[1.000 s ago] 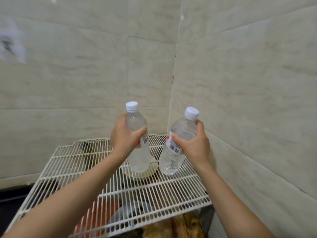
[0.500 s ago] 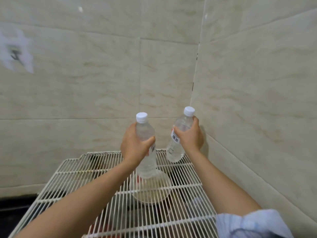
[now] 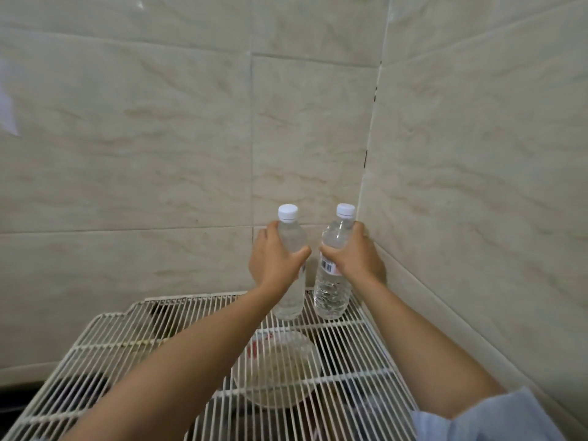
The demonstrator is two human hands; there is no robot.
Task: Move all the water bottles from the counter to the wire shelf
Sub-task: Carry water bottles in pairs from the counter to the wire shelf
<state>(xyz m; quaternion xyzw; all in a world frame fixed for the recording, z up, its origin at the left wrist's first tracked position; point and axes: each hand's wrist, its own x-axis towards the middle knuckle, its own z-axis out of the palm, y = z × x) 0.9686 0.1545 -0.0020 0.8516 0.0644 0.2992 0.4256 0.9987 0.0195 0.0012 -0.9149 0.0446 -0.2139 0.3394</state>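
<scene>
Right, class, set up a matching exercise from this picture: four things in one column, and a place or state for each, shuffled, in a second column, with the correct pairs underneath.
Column one:
1. left hand
2. bottle with the barcode label
3. bowl
4. blue sleeve

Column two:
A. under the wire shelf
B. on the right forearm
C. nearest the wall corner
D. wrapped round the bottle without a barcode showing

Pairs: 1-D, 2-C, 3-A, 4-B
</scene>
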